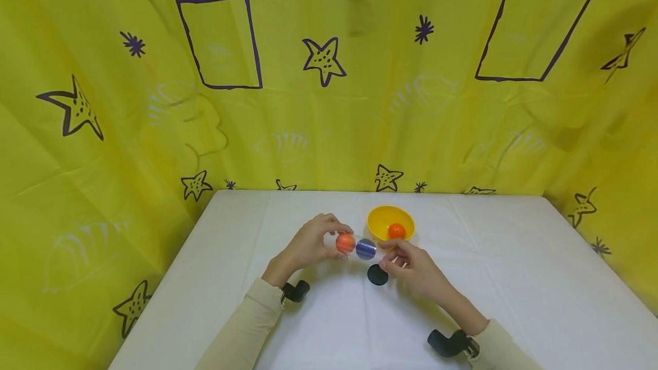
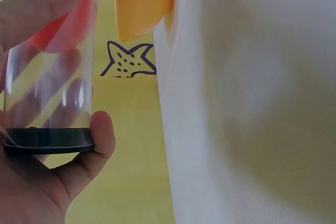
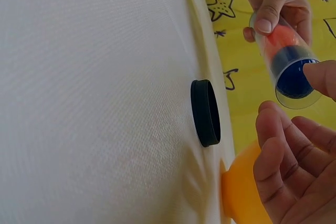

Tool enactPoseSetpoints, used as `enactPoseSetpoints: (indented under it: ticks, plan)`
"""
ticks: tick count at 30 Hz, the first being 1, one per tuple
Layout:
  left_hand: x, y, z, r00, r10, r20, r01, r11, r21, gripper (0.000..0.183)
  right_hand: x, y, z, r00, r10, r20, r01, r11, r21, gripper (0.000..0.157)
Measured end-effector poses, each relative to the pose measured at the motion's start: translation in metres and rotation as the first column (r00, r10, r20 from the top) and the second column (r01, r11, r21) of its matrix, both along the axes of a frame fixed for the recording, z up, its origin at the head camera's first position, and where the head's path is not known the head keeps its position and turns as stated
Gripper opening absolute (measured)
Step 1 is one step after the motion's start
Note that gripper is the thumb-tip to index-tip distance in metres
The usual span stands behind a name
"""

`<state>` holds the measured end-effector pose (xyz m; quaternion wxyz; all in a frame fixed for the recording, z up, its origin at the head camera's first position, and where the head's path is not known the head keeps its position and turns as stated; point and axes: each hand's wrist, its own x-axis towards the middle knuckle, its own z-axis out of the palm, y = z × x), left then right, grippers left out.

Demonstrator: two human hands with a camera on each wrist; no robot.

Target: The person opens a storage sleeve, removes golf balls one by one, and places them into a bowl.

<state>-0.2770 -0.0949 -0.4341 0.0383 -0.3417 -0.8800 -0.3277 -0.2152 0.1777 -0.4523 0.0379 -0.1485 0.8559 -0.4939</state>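
Note:
My left hand grips a clear plastic tube above the table, its black end cap against the palm side. Inside lie a red-orange ball and, nearer the uncapped end, a dark blue ball. At that open end is my right hand, thumb over the rim by the blue ball and fingers loosely bent, spread apart from the thumb. Below the tube, a round black lid lies on the table. Just beyond the right hand stands a yellow bowl with an orange ball in it.
A white cloth covers the table. Yellow curtains with drawn stars hang along its back and sides. Each wrist carries a black camera mount, the left one and the right one.

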Motion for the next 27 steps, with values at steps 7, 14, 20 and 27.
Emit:
enactPoseSetpoints:
  ticks: [7, 14, 20, 27]
  plan:
    - [0.0013, 0.0002, 0.0012, 0.999, -0.005, 0.039, 0.005, 1.0, 0.006, 0.046, -0.0016, -0.0003, -0.0037, 1.0, -0.016, 0.018, 0.016, 1.0, 0.025, 0.038]
    - [0.0006, -0.0002, 0.001, 0.998, -0.013, 0.058, 0.013, 1.0, 0.009, 0.048, -0.0015, -0.0004, -0.0025, 0.998, -0.028, 0.05, 0.028, 1.0, 0.014, 0.041]
    - [0.0, -0.0005, -0.0003, 0.998, -0.008, 0.065, 0.007, 1.0, 0.019, 0.048, -0.0022, 0.0004, -0.0028, 0.998, -0.039, 0.055, 0.038, 0.999, 0.019, 0.04]
    - [0.001, -0.0004, 0.0007, 0.997, -0.011, 0.075, 0.009, 1.0, 0.023, 0.048, -0.0015, 0.0009, -0.0036, 0.999, -0.044, 0.024, 0.043, 0.999, 0.024, 0.038]
